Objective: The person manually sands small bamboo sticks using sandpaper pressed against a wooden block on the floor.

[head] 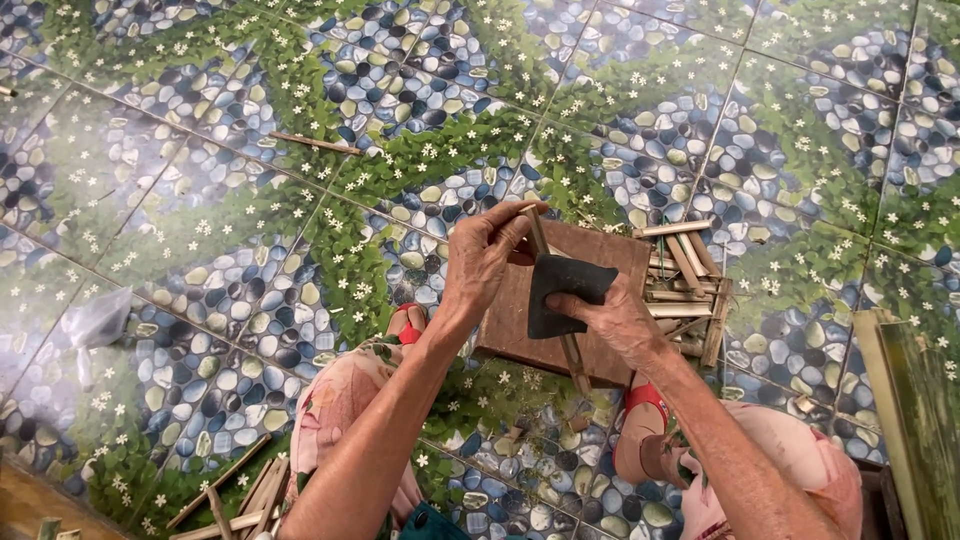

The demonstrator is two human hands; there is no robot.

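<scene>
Head view: left hand (483, 255) pinches a thin bamboo strip (556, 300), its middle hidden by dark sandpaper (563, 292) gripped in right hand (612, 318), above a worn wooden block (520, 320).

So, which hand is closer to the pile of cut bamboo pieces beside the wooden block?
The right hand. It presses a dark cloth on the bamboo strip, just beside the pile. The left hand grips the strip's upper end, farther away across the wooden block.

The dark pad (562, 290) hides the bamboo strip's (573, 352) middle (right grip).
</scene>
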